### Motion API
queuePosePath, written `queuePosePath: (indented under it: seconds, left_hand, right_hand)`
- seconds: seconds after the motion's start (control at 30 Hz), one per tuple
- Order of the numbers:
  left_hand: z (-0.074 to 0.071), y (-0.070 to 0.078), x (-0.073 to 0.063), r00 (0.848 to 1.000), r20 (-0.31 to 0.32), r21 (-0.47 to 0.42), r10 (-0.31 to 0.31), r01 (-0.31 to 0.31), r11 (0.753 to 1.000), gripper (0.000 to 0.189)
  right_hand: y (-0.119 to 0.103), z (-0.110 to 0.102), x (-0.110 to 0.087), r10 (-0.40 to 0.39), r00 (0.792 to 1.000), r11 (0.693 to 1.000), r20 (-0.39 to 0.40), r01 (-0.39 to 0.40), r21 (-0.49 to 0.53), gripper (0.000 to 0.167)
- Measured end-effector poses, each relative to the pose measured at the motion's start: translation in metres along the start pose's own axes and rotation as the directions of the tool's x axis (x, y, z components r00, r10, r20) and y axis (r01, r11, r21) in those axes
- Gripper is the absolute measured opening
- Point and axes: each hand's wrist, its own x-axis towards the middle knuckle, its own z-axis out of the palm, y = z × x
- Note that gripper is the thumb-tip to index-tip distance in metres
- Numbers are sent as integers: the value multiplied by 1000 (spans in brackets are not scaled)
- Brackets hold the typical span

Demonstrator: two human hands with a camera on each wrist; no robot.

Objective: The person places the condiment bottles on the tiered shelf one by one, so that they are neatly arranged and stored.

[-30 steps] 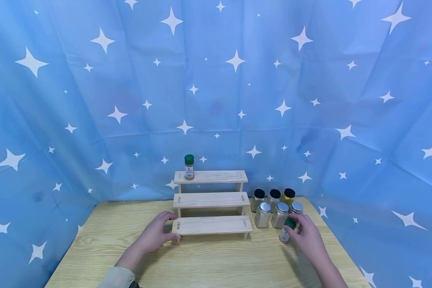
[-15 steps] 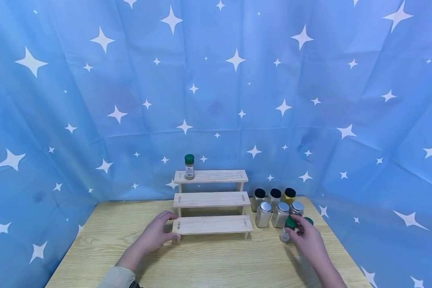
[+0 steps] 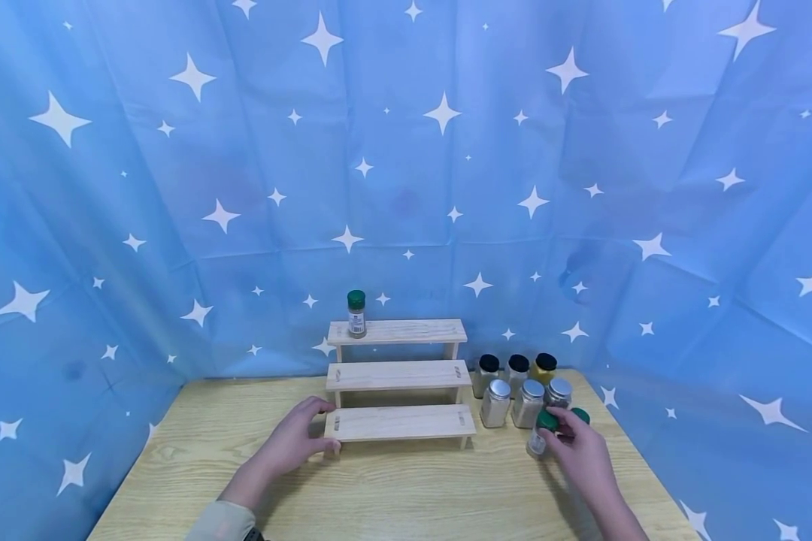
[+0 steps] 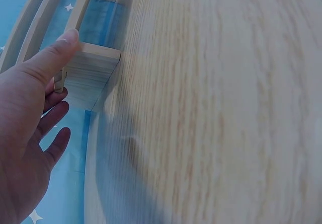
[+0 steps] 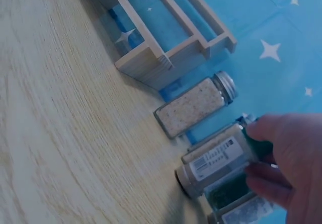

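Observation:
My left hand (image 3: 301, 436) grips the left end of the lowest step of a three-tier wooden shelf rack (image 3: 399, 424). In the left wrist view its thumb lies on the step's front edge, with fingers behind. My right hand (image 3: 582, 454) pinches the green lid of a spice jar (image 5: 214, 166) between thumb and fingers. That jar carries a white barcode label, and its base is close to the tabletop. Partly hidden behind the hand is another green-lidded jar (image 3: 581, 416). A similar green-lidded jar (image 3: 356, 314) stands on the left of the top step.
Right of the rack stand several silver-lidded jars (image 3: 495, 404), with black-lidded jars (image 3: 486, 377) behind them. The light wooden table (image 3: 406, 496) extends in front of the rack. A blue star-patterned cloth (image 3: 406, 188) hangs behind and at both sides.
My right hand has shifted slightly right with the pinched spice jar, and another green lid has come into sight beside it. The left hand and rack stay still.

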Motion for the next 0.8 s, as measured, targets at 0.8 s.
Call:
queuePosePath:
  seconds: [0.8]
  left_hand:
    - [0, 2, -1, 1000, 3, -6, 1, -1, 1000, 70]
  right_hand:
    - [-44, 0, 11, -321, 934, 942, -156, 332, 53, 39]
